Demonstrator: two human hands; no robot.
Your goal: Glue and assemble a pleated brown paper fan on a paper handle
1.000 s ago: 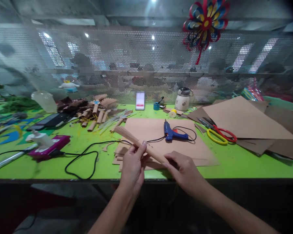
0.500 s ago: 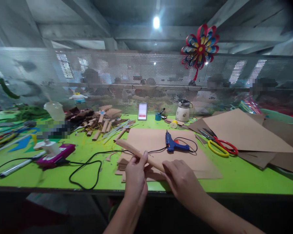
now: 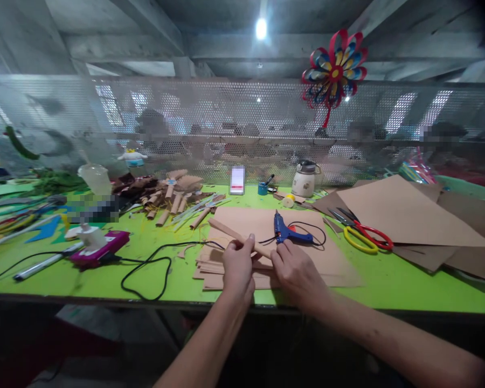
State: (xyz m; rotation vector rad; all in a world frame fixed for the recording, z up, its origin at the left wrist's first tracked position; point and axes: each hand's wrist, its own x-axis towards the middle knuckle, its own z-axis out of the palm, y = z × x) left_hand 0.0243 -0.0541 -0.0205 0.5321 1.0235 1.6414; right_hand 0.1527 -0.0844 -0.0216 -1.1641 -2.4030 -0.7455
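Observation:
Between my hands is a narrow strip of brown kraft paper (image 3: 228,230), slanting from upper left to lower right above the paper stack. My left hand (image 3: 239,264) grips it near its middle, thumb on top. At its lower right end, the fingers of my right hand (image 3: 293,272) are closed on it; the fingertips are partly hidden. Just beyond my right hand a blue hot glue gun (image 3: 286,231) lies on the brown paper sheets (image 3: 242,215). More cut paper pieces (image 3: 214,269) are layered under my left hand.
Red and yellow scissors (image 3: 361,234) and large brown sheets (image 3: 412,213) lie at right. Rolled paper tubes (image 3: 173,205) are heaped back left. A purple power strip (image 3: 101,250) and black cord (image 3: 145,264) sit left. A phone (image 3: 237,180) and a jug (image 3: 304,179) stand behind.
Both hands have moved up and slightly right with the paper strip, farther over the stack. The strip lies at a similar slant. The whole view has shifted a little.

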